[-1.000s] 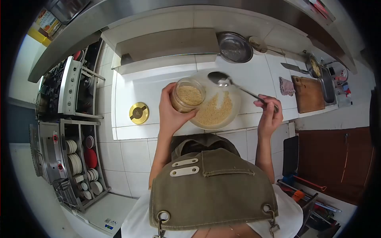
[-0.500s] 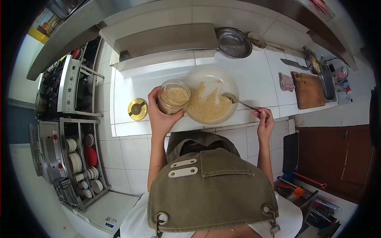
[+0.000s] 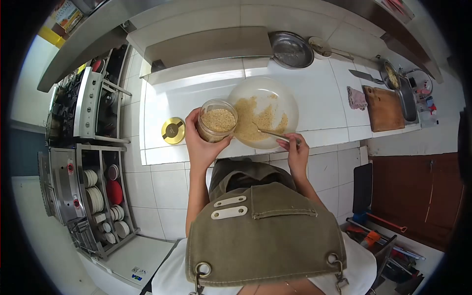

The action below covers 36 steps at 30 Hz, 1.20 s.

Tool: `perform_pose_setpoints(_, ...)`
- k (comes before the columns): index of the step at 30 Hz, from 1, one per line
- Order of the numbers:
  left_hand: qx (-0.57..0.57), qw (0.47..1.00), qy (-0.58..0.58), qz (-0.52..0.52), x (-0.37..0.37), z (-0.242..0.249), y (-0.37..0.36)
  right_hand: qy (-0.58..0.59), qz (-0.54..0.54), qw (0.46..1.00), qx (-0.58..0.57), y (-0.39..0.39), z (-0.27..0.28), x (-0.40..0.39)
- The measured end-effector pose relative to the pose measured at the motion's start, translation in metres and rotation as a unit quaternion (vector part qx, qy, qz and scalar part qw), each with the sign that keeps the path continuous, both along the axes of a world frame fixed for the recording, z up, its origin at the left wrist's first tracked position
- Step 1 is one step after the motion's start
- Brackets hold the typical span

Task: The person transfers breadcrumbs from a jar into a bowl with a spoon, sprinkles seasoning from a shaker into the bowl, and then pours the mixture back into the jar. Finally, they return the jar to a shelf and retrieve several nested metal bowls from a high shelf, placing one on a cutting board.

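One jar [image 3: 211, 134] partly hides the bowl [image 3: 286, 100] — lid [image 3: 173, 130] nearby.

Tan crumbs [image 3: 247, 120], off-white bowl [image 3: 288, 101], silvery spoon [image 3: 271, 133], dark-banded gold lid [image 3: 173, 131], olive apron [image 3: 275, 241]

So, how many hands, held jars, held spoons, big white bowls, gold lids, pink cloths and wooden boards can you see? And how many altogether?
Hands: 2 (left hand, right hand)
Held jar: 1
Held spoon: 1
Big white bowl: 1
Gold lid: 1
Pink cloth: 1
Wooden board: 1
Total: 8
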<state>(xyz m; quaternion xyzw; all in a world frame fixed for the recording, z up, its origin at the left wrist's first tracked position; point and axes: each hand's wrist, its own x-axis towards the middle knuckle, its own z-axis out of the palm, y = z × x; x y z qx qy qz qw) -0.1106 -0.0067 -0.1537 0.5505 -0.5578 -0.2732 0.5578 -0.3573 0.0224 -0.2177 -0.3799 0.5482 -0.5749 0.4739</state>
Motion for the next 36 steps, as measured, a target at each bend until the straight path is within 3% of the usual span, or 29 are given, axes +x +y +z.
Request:
perform_pose_setpoints(12, 0.002, 0.999, -0.003, 0.037, 0.008, -0.001, 0.011, -0.071, 0.016, 0.997, 0.013, -0.084, 0.011, -0.011)
perform_pose_setpoints(26, -0.009, 0.994, -0.103, -0.021, -0.017, 0.012, -0.022, -0.040, -0.045, 0.998, 0.011, -0.060, 0.079, -0.064)
perform_pose_setpoints(36, 0.010, 0.995, -0.037, -0.097, -0.046, 0.020, -0.043, 0.001, 0.027, 0.997, -0.078, -0.055, 0.142, -0.056)
